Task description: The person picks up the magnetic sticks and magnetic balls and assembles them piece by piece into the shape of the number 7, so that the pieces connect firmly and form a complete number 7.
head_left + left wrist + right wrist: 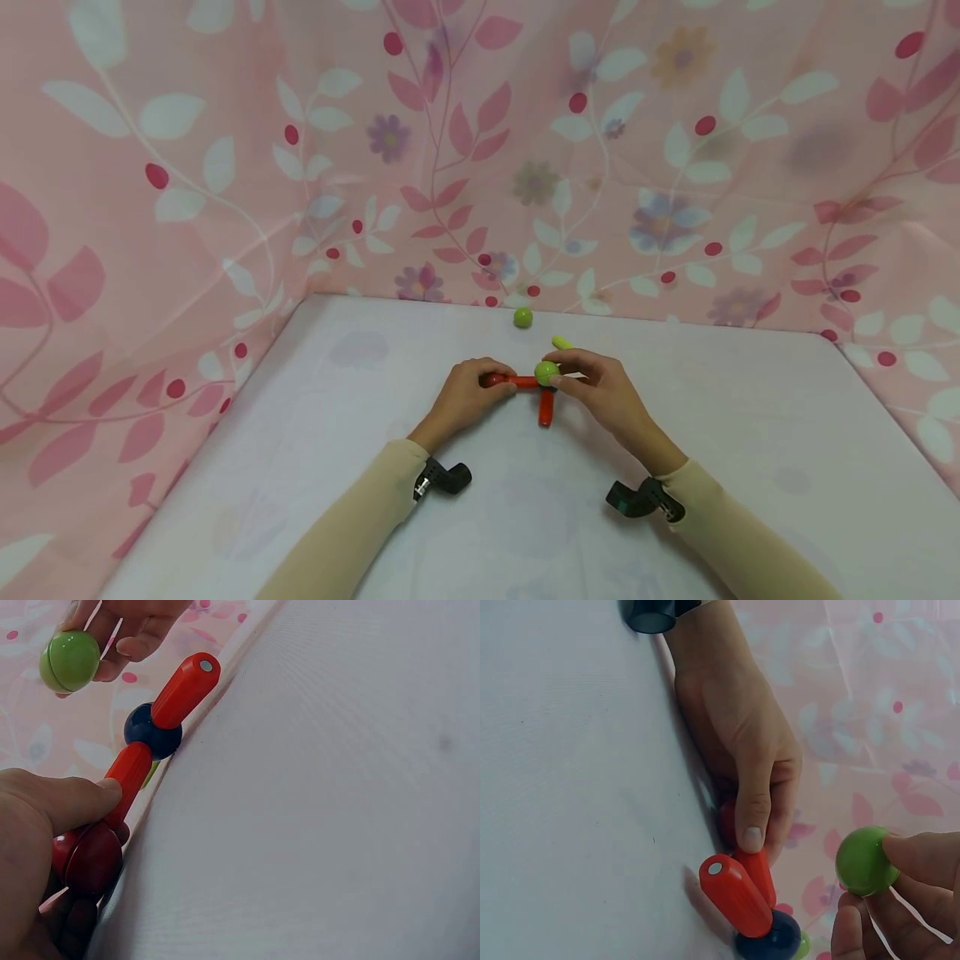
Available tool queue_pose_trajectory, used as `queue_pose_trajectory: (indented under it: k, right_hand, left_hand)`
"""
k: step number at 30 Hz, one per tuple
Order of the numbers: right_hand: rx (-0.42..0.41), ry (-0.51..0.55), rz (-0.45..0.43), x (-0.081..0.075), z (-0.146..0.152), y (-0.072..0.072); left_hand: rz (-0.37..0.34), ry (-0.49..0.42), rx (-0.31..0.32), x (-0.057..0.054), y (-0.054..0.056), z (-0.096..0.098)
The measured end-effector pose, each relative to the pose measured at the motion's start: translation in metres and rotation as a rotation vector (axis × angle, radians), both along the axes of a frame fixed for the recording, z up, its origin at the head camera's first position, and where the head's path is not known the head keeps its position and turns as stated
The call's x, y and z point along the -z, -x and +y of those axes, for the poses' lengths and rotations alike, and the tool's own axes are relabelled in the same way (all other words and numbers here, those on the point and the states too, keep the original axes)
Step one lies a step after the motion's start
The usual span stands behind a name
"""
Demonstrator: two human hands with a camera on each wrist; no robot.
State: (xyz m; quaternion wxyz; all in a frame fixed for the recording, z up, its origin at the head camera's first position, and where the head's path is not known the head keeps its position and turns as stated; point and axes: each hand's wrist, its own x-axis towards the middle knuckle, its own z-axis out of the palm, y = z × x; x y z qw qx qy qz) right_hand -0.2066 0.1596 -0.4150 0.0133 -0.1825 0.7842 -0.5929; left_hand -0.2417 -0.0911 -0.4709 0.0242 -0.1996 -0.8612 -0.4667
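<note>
My left hand [463, 393] grips a red ball [94, 859] and the near end of a red rod [129, 774] fixed to it, the thumb lying along the rod. That rod runs into a dark blue ball [152, 733]. From the blue ball a second red rod [546, 408] sticks out at an angle, a silvery disc in its free end. Between thumb and fingers my right hand [609, 396] pinches a green ball [866, 860] with a groove round it. In both wrist views this ball is apart from the blue one; in the head view it overlaps the joint.
Farther back on the white-covered table [360, 350] sits another green ball [522, 317]. A yellow-green rod [562, 342] shows just beyond my right fingers. A pink floral curtain [450, 167] rises along the table's back and left edges.
</note>
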Motion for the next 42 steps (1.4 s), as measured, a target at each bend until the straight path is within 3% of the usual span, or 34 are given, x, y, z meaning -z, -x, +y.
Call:
queue_pose_trajectory:
  k: [11,42]
  right_hand:
    - [0.014,0.028,0.025,0.003,0.002,-0.010]
    - [0.094,0.006,-0.088,0.015,0.005,-0.039]
  left_hand:
    - [-0.010,0.003,-0.001,0.002,-0.001,0.001]
    - [-0.003,0.009,-0.005,-0.001,-0.002,0.000]
